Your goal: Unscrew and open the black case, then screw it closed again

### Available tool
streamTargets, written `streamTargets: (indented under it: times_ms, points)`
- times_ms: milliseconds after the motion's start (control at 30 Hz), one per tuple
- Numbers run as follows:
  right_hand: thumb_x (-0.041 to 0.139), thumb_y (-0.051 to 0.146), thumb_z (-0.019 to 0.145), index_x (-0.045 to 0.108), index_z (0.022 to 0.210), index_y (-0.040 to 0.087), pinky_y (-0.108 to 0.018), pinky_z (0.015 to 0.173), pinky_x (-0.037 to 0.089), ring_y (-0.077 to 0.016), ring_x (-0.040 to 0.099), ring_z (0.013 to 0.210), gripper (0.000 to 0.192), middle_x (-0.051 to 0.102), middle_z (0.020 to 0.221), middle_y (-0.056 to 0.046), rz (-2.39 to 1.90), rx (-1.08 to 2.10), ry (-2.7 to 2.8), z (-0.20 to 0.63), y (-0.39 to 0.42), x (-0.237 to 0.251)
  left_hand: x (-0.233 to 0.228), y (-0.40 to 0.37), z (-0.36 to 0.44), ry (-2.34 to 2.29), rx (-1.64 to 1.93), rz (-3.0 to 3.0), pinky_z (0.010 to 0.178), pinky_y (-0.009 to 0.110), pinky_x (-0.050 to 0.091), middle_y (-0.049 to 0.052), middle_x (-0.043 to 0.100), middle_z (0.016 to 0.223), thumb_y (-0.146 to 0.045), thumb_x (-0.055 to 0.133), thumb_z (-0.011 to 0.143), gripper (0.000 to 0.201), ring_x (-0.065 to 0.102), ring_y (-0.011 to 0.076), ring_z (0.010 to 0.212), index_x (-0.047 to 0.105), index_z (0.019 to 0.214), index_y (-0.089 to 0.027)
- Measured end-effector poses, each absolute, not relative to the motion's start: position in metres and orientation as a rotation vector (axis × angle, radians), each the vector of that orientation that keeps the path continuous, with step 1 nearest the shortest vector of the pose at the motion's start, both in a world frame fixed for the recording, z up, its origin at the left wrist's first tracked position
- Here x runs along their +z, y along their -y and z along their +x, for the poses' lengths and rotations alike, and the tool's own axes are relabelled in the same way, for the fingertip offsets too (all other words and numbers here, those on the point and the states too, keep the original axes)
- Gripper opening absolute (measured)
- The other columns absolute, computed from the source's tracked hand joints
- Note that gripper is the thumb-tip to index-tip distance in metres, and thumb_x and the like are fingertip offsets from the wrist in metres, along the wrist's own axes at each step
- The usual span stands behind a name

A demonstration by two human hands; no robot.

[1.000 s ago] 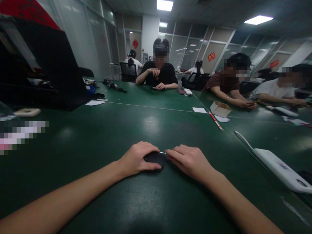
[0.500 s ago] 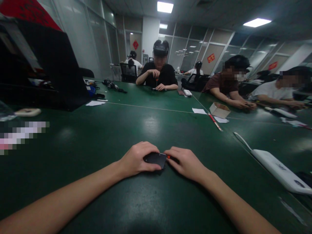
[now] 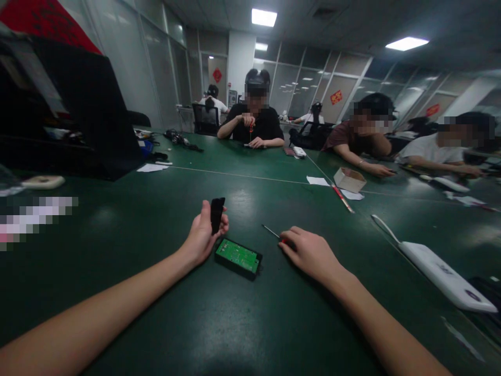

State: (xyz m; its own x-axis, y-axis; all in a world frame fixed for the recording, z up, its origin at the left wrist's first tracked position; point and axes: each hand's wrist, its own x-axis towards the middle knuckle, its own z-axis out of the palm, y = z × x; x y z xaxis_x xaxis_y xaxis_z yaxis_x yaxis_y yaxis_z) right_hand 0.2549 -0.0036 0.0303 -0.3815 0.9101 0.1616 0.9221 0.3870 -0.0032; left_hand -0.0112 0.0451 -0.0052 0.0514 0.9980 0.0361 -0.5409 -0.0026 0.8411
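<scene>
Left hand: the left hand (image 3: 201,235) is lifted a little over the dark green table (image 3: 129,235), fingers closed around a small black plastic cover (image 3: 216,213) that stands almost upright in the grip.
Opened device: a flat black plastic case with a green circuit board inside (image 3: 238,257) lies on the table, just beside the left hand and between the two hands.
Right hand: the right hand (image 3: 311,253) rests on the table, fingers closed on a thin screwdriver with a red handle (image 3: 273,233); the metal tip points away, to the left.
Right side: a long white plastic device (image 3: 442,272) lies near the right arm.
Far side: a small cardboard box (image 3: 349,179) and white papers (image 3: 318,180); other people sit there at work.
</scene>
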Motion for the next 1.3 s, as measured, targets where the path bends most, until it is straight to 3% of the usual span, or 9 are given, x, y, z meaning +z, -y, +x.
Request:
streamTargets:
  times_ms: [133,267,333,400,533,667,867,1067,1300]
  points:
    - [0.053,0.037,0.097,0.057,0.126,0.017,-0.041,0.084,0.052,-0.0285,0.062,0.102,0.036,0.065,0.115,-0.013,-1.43,-0.145,2.418,0.249,0.008,0.032,-0.001,-0.052,-0.017,-0.648,1.329,0.596,0.041,0.017,0.035,0.001,0.056,0.066,-0.07,0.04,0.089,0.062,0.049,0.0081,0.047,0.06,0.095,-0.012]
    - [0.075,0.057,0.077,0.039,0.142,0.014,-0.044,0.093,0.051,-0.0294,0.062,0.106,0.086,0.064,0.119,-0.015,-1.112,0.16,2.35,0.224,0.024,0.024,0.003,-0.054,-0.019,-0.585,1.248,0.426,0.043,0.019,0.039,0.004,0.056,0.068,-0.057,0.034,0.097,0.056,0.052,0.0105,0.051,0.061,0.096,-0.009]
    - [0.082,0.057,0.068,0.039,0.142,0.014,-0.047,0.093,0.051,-0.031,0.063,0.105,0.095,0.065,0.116,-0.015,-1.171,0.215,2.319,0.207,0.033,0.016,0.004,-0.054,-0.02,-0.546,1.232,0.401,0.044,0.02,0.041,0.007,0.059,0.072,-0.046,0.033,0.099,0.049,0.056,0.013,0.056,0.062,0.099,-0.006]
    - [0.082,0.048,0.072,0.039,0.142,0.013,-0.048,0.092,0.052,-0.0312,0.063,0.104,0.09,0.065,0.115,-0.016,-1.254,0.243,2.262,0.194,0.039,0.008,0.004,-0.053,-0.021,-0.513,1.237,0.402,0.045,0.021,0.043,0.011,0.061,0.077,-0.037,0.033,0.098,0.044,0.06,0.0157,0.062,0.063,0.102,-0.004]
    - [0.072,0.026,0.085,0.047,0.134,0.019,-0.043,0.094,0.051,-0.0262,0.063,0.108,0.056,0.064,0.121,-0.012,-1.177,0.324,2.171,0.191,0.038,0.007,0.007,-0.047,-0.022,-0.472,1.207,0.432,0.055,0.026,0.05,0.014,0.066,0.089,-0.035,0.038,0.097,0.04,0.066,0.0216,0.075,0.063,0.111,-0.006]
    - [0.064,0.024,0.091,0.057,0.116,0.021,-0.037,0.088,0.053,-0.0217,0.063,0.098,0.026,0.064,0.109,-0.009,-1.059,0.248,2.061,0.207,0.032,0.017,0.014,-0.04,-0.024,-0.428,1.134,0.477,0.073,0.037,0.055,0.015,0.068,0.105,-0.039,0.039,0.098,0.042,0.068,0.028,0.093,0.06,0.124,-0.013]
    - [0.063,0.023,0.092,0.057,0.117,0.018,-0.036,0.089,0.054,-0.0227,0.062,0.103,0.027,0.059,0.116,-0.013,-0.962,0.104,2.118,0.217,0.03,0.02,0.02,-0.03,-0.019,-0.435,1.067,0.569,0.092,0.042,0.049,0.016,0.067,0.12,-0.038,0.036,0.1,0.045,0.065,0.031,0.111,0.054,0.134,-0.016]
    - [0.065,0.023,0.091,0.057,0.117,0.018,-0.036,0.088,0.055,-0.0229,0.063,0.102,0.027,0.062,0.112,-0.012,-0.946,0.128,2.123,0.212,0.034,0.022,0.013,-0.014,-0.009,-0.344,1.001,0.808,0.111,0.05,0.032,0.017,0.067,0.121,-0.041,0.036,0.099,0.047,0.057,0.0319,0.123,0.054,0.133,-0.013]
    - [0.065,0.026,0.091,0.057,0.117,0.018,-0.037,0.084,0.057,-0.0236,0.064,0.1,0.028,0.063,0.11,-0.012,-0.939,0.067,2.165,0.21,0.036,0.023,-0.004,-0.006,-0.004,-0.333,1.043,1.213,0.113,0.046,0.03,0.012,0.062,0.129,-0.038,0.042,0.099,0.039,0.05,0.0295,0.128,0.055,0.131,-0.019]
